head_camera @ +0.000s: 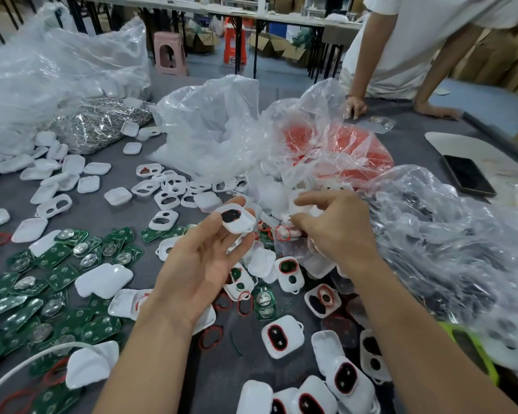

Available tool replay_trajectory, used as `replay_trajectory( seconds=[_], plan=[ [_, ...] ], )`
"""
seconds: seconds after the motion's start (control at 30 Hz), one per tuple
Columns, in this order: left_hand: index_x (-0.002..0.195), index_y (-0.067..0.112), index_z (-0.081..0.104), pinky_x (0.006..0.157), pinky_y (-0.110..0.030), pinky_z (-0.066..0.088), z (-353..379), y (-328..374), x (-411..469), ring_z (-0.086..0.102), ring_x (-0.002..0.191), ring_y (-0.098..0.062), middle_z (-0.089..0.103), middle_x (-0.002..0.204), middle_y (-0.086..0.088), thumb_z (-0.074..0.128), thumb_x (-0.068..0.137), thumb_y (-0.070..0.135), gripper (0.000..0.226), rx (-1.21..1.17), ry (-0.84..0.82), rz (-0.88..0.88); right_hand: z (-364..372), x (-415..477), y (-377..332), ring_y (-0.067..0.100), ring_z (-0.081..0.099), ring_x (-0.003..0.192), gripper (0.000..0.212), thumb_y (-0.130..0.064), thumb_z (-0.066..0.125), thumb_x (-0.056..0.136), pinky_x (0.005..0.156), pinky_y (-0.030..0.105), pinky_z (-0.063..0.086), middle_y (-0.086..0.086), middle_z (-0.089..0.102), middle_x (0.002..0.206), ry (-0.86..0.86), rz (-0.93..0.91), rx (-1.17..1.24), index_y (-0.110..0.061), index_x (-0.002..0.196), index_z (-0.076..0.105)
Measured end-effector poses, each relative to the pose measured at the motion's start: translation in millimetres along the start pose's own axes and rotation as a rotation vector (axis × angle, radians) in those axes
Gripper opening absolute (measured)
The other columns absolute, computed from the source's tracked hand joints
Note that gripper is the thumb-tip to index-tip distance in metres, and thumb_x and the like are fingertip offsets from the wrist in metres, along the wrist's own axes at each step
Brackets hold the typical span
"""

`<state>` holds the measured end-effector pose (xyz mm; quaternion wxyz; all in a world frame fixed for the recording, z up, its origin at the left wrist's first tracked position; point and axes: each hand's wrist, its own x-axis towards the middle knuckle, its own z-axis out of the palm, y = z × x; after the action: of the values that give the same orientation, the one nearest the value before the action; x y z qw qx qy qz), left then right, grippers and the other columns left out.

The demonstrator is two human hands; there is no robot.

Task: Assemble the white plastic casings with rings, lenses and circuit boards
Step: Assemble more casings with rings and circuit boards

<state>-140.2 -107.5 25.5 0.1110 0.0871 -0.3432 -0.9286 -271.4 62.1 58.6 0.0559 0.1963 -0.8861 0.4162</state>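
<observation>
Grey surface (219,380), littered all over. Clear bags (210,127) heaped far centre and right, one showing red through it. Green circuit boards (57,273) spread near left.

Hands are apart, raised mid-scene. My left hand (204,258), palm up, grips a white casing (239,219) at the fingertips. Its open face is turned up, with a dark insert in the oval window. The casing's long axis runs roughly left to right.

My right hand (338,231) is just right of the casing, with thumb and forefinger drawn together. It's too blurred to tell if they pinch anything.

A red ring (282,233) lies between the hands, just under the right fingertips. The right hand is nearer and likely takes it left to the window.
</observation>
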Motion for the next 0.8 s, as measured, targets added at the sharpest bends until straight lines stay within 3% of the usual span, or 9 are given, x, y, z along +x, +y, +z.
replay_trajectory(
  seconds=[0.07, 0.13, 0.23, 0.33, 0.47, 0.6, 0.8],
  plan=[
    [0.119, 0.011, 0.077, 0.1, -0.037, 0.055, -0.5, -0.4, -0.1, 0.066, 0.124, -0.022, 0.071, 0.128, -0.011, 0.053, 0.097, 0.026, 0.036, -0.003, -0.007, -0.002, -6.1, -7.0, 4.2, -0.012, 0.067, 0.076, 0.025, -0.008, 0.085, 0.072, 0.076, 0.006, 0.053, -0.027, 0.069, 0.081, 0.085, 0.007, 0.079, -0.027, 0.088, 0.083],
    [0.12, 0.01, 0.076, 0.098, -0.036, 0.056, -0.6, -0.6, 0.0, 0.065, 0.124, -0.022, 0.071, 0.128, -0.011, 0.053, 0.097, 0.026, 0.036, 0.002, -0.007, -0.007, -9.0, -14.5, 8.8, -0.008, 0.069, 0.068, 0.023, -0.007, 0.085, 0.074, 0.066, 0.007, 0.053, -0.026, 0.069, 0.068, 0.185, 0.035, 0.135, -0.029, 0.079, 0.081],
    [0.123, 0.009, 0.074, 0.095, -0.036, 0.057, 0.5, -1.9, -0.5, 0.067, 0.12, -0.021, 0.071, 0.126, -0.011, 0.054, 0.097, 0.025, 0.037, 0.011, -0.022, -0.015, -7.0, -28.0, 15.0, 0.001, 0.071, 0.063, 0.026, -0.009, 0.086, 0.077, 0.062, 0.015, 0.056, -0.016, 0.074, 0.066, 0.225, 0.17, 0.337, -0.032, 0.068, 0.077],
    [0.125, 0.009, 0.073, 0.095, -0.035, 0.056, 0.3, -3.4, 0.0, 0.066, 0.12, -0.022, 0.07, 0.126, -0.011, 0.057, 0.095, 0.026, 0.038, 0.047, -0.044, -0.019, -8.8, -37.9, 16.9, 0.015, 0.067, 0.059, 0.029, 0.002, 0.079, 0.082, 0.058, 0.025, 0.056, 0.003, 0.074, 0.066, 0.182, 0.363, 0.771, -0.022, 0.065, 0.077],
    [0.127, 0.01, 0.072, 0.097, -0.038, 0.056, 2.1, -6.6, 0.7, 0.064, 0.123, -0.022, 0.07, 0.128, -0.008, 0.062, 0.093, 0.025, 0.038, 0.112, -0.094, -0.061, -18.1, -42.1, 14.8, 0.016, 0.057, 0.05, 0.021, 0.001, 0.07, 0.09, 0.045, 0.02, 0.045, 0.014, 0.069, 0.073, -0.014, 0.466, 1.119, -0.016, 0.078, 0.072],
    [0.126, 0.011, 0.072, 0.096, -0.041, 0.057, 6.7, -13.7, 1.3, 0.067, 0.119, -0.024, 0.071, 0.125, -0.01, 0.085, 0.077, 0.018, 0.051, 0.179, -0.206, -0.072, -15.0, -45.8, 7.4, 0.013, 0.054, 0.049, 0.009, -0.002, 0.069, 0.09, 0.048, 0.021, 0.045, 0.007, 0.068, 0.068, -0.121, 0.451, 1.144, -0.01, 0.09, 0.065],
    [0.105, 0.018, 0.08, 0.083, -0.028, 0.06, 14.2, -26.9, 2.7, 0.075, 0.097, -0.02, 0.077, 0.108, -0.008, 0.076, 0.066, -0.006, 0.046, 0.302, -0.165, 0.052, -8.1, -54.3, -3.9, 0.011, 0.051, 0.046, 0.019, 0.0, 0.077, 0.084, 0.046, 0.019, 0.041, 0.005, 0.066, 0.06, -0.176, 0.327, 0.983, -0.014, 0.072, 0.072]
  ],
)
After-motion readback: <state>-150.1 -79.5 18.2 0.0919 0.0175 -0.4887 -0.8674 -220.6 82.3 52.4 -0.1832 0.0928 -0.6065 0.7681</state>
